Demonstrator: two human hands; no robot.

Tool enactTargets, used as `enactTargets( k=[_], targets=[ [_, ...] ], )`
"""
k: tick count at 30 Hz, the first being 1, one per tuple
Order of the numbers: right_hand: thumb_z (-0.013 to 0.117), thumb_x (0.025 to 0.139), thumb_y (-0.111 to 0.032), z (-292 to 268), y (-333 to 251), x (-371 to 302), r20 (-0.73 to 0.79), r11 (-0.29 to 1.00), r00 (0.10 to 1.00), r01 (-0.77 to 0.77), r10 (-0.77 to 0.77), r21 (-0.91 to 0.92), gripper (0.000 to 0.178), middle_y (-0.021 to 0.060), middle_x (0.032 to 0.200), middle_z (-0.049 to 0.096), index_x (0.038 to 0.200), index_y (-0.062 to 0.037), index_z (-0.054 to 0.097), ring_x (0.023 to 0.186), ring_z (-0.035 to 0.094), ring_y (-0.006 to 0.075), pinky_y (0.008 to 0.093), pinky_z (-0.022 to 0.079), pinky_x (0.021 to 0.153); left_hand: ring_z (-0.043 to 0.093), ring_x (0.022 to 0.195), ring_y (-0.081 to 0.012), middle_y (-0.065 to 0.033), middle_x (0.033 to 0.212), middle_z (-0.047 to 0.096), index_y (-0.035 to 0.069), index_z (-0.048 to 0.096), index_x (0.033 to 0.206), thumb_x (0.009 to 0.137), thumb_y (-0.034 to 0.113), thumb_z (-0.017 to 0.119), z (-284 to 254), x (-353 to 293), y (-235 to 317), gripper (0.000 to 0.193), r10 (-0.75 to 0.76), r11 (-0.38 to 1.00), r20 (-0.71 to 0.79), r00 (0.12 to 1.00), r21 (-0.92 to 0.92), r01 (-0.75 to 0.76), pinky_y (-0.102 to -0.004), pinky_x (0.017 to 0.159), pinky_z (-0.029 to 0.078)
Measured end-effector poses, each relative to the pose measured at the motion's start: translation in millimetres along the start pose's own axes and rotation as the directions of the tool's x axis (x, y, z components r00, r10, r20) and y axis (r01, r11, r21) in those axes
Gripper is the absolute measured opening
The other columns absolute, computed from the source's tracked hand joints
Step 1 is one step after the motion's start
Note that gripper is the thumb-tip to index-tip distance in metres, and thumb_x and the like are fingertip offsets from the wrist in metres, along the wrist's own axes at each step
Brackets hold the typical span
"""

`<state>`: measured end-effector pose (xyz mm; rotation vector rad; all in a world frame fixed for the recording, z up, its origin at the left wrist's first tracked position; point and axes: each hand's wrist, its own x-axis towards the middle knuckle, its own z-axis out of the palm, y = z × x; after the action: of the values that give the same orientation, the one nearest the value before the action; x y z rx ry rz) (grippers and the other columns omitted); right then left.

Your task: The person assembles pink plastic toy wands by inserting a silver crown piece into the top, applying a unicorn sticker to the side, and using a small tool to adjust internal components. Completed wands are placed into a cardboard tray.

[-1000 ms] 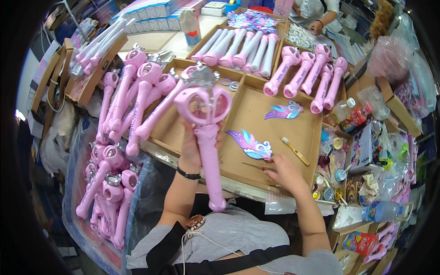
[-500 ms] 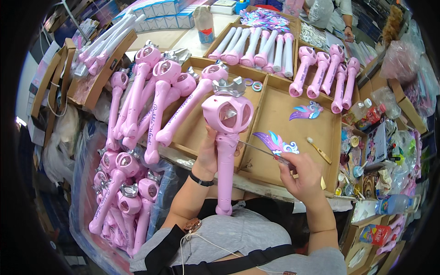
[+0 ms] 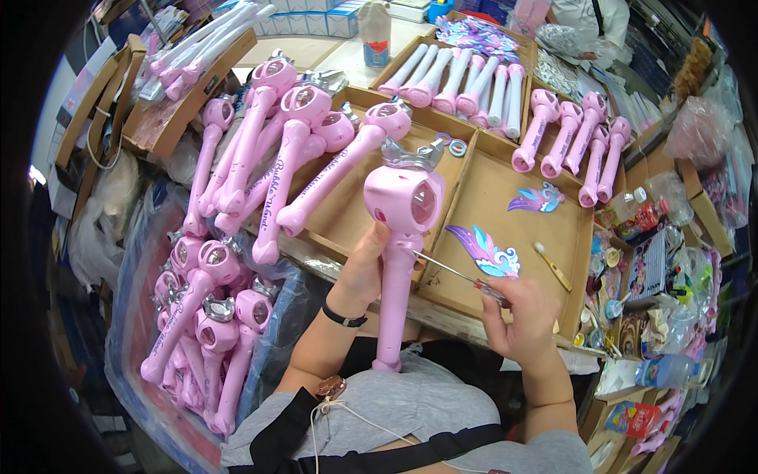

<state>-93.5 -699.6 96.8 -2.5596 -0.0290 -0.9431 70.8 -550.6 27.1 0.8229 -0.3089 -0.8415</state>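
A pink bubble wand (image 3: pixel 393 304) with a silver crown on its round head stands upright before me, its lower end against my lap. My left hand (image 3: pixel 365 265) is closed around it just under the head, partly hidden behind it. In my right hand (image 3: pixel 525 320) is a screwdriver (image 3: pixel 454 270), gripped by its reddish handle. The shaft points left, and its tip meets the wand's neck. Beyond the screwdriver, a purple and blue wing piece (image 3: pixel 485 251) lies in the cardboard tray (image 3: pixel 442 304); a second wing piece (image 3: pixel 537 197) lies farther back.
Several finished-looking pink wands (image 3: pixel 276 174) are piled at left, above a plastic-lined bin (image 3: pixel 280 316) holding more. White-handled wand parts (image 3: pixel 454 83) and pink handles (image 3: pixel 580 134) line the back. A toothbrush (image 3: pixel 553 266) rests in the tray. Clutter and a bottle (image 3: pixel 671 370) crowd the right.
The wand's head has turned, so its window now faces more to the right. My view has shifted slightly. The screwdriver's tip stays at the wand's neck.
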Motion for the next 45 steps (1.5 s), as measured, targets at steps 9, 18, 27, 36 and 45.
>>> enactTargets(
  k=[9,18,27,36,45],
  targets=[
    [0.070,0.071,-0.005,-1,25,-9,0.055,0.999,0.998,0.022,-0.024,0.044,0.025,0.0070,0.069,0.055,0.094,-0.0047,0.059,0.055,0.053,0.0217,0.0319,0.041,0.047,0.056,0.068,-0.0133,-0.0068,0.090,0.054,0.004,0.036,0.123,0.085,0.056,0.052,19,2,-1,0.066,-0.058,0.996,0.025,0.998,0.074,0.056,-0.0250,0.058,0.047],
    [0.069,0.071,-0.004,1,29,-12,0.048,0.998,0.999,0.001,-0.004,0.056,0.027,0.0075,0.070,0.056,0.096,-0.0038,0.058,0.057,0.053,0.0227,0.0321,0.042,0.049,0.059,0.078,-0.0147,-0.0071,0.100,0.053,0.008,0.030,0.131,0.085,0.055,0.052,14,0,-7,0.070,-0.104,0.991,0.052,0.993,0.084,0.100,-0.0269,0.062,0.050],
    [0.065,0.077,-0.005,-6,35,-22,0.329,0.769,0.865,-0.492,0.378,0.408,0.017,0.0095,0.069,0.056,0.093,-0.0026,0.059,0.055,0.054,0.0242,0.0314,0.043,0.050,0.056,0.091,-0.0139,-0.0085,0.111,0.048,0.009,0.018,0.138,0.082,0.011,0.065,30,-18,-7,0.074,-0.070,0.951,0.028,0.997,0.302,0.058,-0.0307,0.074,0.051],
    [0.073,0.074,-0.023,-19,34,-15,0.317,0.950,0.930,0.254,-0.187,-0.185,0.025,0.0039,0.063,0.051,0.084,-0.0054,0.058,0.049,0.049,0.0201,0.0307,0.038,0.044,0.047,0.112,-0.0199,-0.0143,0.120,0.045,0.000,0.022,0.134,0.073,0.010,0.072,39,-25,-34,0.080,0.188,0.797,-0.039,0.981,0.590,-0.129,-0.0340,0.094,0.039],
    [0.069,0.079,-0.016,-18,35,-23,0.394,0.970,0.913,-0.185,0.111,0.155,0.017,0.0068,0.060,0.056,0.078,-0.0020,0.060,0.047,0.053,0.0206,0.0296,0.039,0.044,0.050,0.106,-0.0163,-0.0109,0.117,0.047,0.001,0.019,0.136,0.071,0.000,0.068,47,-27,-38,0.081,0.239,0.793,-0.059,0.969,0.587,-0.160,-0.0313,0.090,0.043]
  ],
)
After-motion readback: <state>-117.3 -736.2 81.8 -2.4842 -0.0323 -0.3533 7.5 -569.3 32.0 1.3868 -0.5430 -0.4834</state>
